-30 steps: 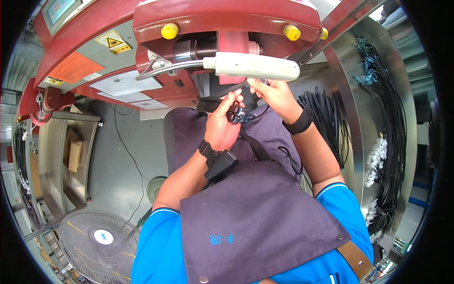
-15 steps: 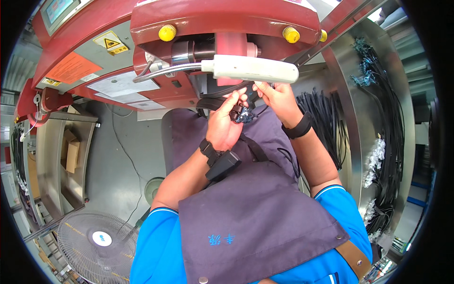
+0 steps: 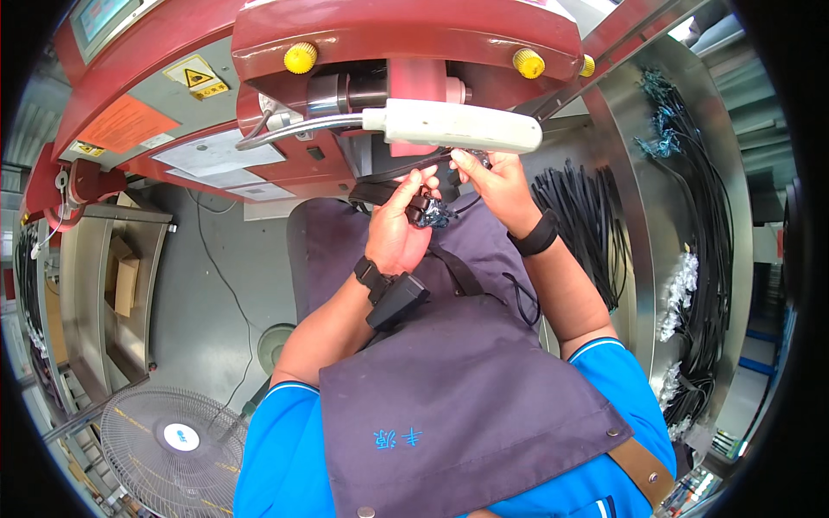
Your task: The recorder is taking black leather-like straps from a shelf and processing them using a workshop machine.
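Note:
My left hand (image 3: 400, 235) is closed around a black belt (image 3: 370, 192). Its buckle end (image 3: 432, 211), wrapped in crinkled clear film that looks bluish, sticks out beside the fingers. Across from it, my right hand (image 3: 499, 192) pinches the belt strap between thumb and fingers, close below a white lamp head (image 3: 466, 128). The lamp hides part of the strap and some of the right fingertips. Above both hands, a pink roller wheel (image 3: 417, 82) hangs from a red machine (image 3: 406, 30); I cannot tell whether the strap touches it.
A metal trough (image 3: 643, 129) with many black belts (image 3: 712, 250) runs along the right. Another belt bundle (image 3: 574, 207) hangs nearer my right arm. At lower left stands a floor fan (image 3: 177, 440). A metal shelf (image 3: 142, 293) holds an open cardboard box (image 3: 127, 281). The lamp's flexible neck (image 3: 302, 132) crosses ahead.
The view has shifted slightly. My right hand has moved a little toward the left hand, and a dark glossy bit now shows by its fingers. Both hands keep hold of the belt.

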Tool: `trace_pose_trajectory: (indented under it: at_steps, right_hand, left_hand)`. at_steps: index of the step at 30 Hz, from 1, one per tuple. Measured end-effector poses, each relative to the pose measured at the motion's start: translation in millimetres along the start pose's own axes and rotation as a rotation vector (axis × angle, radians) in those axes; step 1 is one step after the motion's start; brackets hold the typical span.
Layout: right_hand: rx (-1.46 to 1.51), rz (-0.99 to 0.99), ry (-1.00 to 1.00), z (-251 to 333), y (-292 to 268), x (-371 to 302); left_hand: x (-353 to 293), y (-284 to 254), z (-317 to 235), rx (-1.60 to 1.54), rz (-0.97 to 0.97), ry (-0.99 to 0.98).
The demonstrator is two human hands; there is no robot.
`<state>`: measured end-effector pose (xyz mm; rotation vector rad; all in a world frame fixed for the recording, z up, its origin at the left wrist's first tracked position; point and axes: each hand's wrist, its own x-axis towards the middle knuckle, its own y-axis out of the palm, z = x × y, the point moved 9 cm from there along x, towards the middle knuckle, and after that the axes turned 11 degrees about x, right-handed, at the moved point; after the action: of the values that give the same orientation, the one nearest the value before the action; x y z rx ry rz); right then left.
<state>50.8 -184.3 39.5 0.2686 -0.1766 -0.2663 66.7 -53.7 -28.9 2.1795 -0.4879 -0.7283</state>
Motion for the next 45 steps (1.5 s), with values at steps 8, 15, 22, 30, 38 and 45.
trace_pose_trajectory:
  at_steps: [8, 15, 22, 30, 38, 45]
  right_hand:
    - [-0.063, 0.029, 0.065, -5.2, -0.1, 5.0]
    - [-0.086, 0.018, 0.086, -11.5, -3.2, 9.3]
    - [0.059, -0.071, 0.134, -5.2, -8.3, 2.4]
    - [-0.068, -0.025, 0.159, -9.9, -3.5, 5.0]
    - [-0.112, -0.023, 0.159, -13.4, -3.8, 9.4]
    - [-0.087, -0.047, 0.155, -9.0, -8.0, 9.0]
  left_hand:
    - [3.1, -6.0, 2.6, -0.04, -0.029, -0.03]
    - [4.5, -6.1, 0.8, -0.047, -0.019, -0.013]
    - [4.6, 4.9, 1.8, -0.004, 0.007, -0.035]
    - [3.4, -6.7, 4.1, -0.051, -0.024, -0.028]
    - [4.2, -8.2, 1.8, -0.041, -0.024, -0.027]
    - [4.1, 0.2, 1.3, -0.06, -0.03, -0.04]
